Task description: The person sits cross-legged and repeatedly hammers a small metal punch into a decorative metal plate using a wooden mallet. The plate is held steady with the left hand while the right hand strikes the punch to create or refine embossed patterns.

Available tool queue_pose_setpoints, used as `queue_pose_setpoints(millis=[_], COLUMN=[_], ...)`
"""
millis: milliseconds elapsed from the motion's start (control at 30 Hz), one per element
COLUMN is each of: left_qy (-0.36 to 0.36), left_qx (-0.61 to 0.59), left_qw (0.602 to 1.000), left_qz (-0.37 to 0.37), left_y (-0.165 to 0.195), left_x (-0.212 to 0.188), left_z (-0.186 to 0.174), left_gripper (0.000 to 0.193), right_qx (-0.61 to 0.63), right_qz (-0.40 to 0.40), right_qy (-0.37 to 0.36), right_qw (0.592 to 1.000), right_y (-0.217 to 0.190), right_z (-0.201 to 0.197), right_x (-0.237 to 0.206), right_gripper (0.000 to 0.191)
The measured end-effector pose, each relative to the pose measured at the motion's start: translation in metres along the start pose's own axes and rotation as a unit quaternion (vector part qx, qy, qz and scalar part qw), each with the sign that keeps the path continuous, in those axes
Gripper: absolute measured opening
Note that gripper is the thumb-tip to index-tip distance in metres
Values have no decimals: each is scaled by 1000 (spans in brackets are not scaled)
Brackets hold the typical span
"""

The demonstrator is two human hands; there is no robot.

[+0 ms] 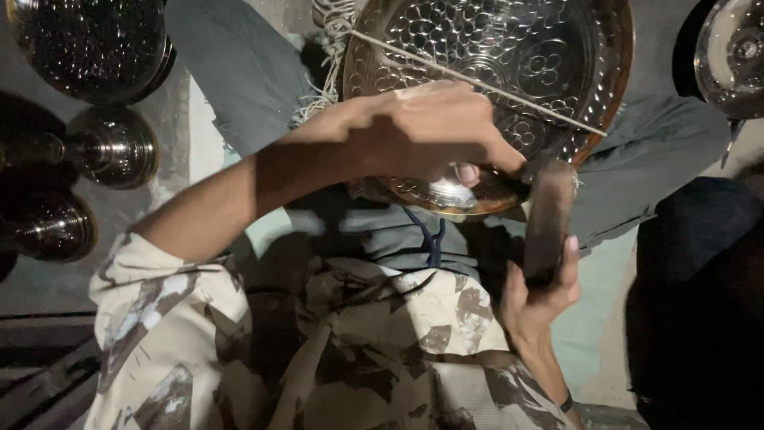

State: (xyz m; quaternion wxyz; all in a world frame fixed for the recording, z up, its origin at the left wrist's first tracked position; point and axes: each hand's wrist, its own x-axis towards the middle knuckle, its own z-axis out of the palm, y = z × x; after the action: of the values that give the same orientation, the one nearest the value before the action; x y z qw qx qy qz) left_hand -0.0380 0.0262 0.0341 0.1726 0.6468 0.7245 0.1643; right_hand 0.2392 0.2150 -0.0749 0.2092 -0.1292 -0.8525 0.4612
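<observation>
A round brass plate (549, 56) with embossed flower patterns rests tilted on my lap. A thin pale stick (477, 80) lies across its face. My left hand (430, 131) reaches over from the left and sits on the plate's lower part. Its fingers are closed around a small dark tool (509, 171) at the rim, which the hand mostly hides. My right hand (541, 295) is lower right and grips a brown wooden mallet (549, 211), held upright just below the plate's edge.
Shiny dark metal vessels stand at the left: a dotted bowl (87, 40) and two rounded pots (111, 147) (48, 227). A polished bowl (732, 56) sits at top right. A frayed cloth (326, 48) lies beside the plate. A dark bulk (692, 302) fills the right side.
</observation>
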Motion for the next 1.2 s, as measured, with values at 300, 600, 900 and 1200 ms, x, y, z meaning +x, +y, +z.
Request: queue_pose_setpoints(millis=[300,600,900,1200], left_qy=[434,488,464,589], left_qx=[-149,-118,-96,-114], left_qw=[880,834,818,744], left_qz=[-120,-227,-326,-293], left_y=[31,47,59,71], left_x=[-46,-36,-31,-24], left_z=[30,45,47,76], left_gripper=[21,26,17,39], right_qx=[-111,-36,-358,-253], right_qz=[-41,-162,-190,-207], right_qy=[144,-31,-376,-437], right_qw=[982,986,833,838], right_y=[9,-7,-145,-141], right_z=[-31,-55,-40,-35], right_x=[46,147,235,258], right_gripper=[82,66,86,99])
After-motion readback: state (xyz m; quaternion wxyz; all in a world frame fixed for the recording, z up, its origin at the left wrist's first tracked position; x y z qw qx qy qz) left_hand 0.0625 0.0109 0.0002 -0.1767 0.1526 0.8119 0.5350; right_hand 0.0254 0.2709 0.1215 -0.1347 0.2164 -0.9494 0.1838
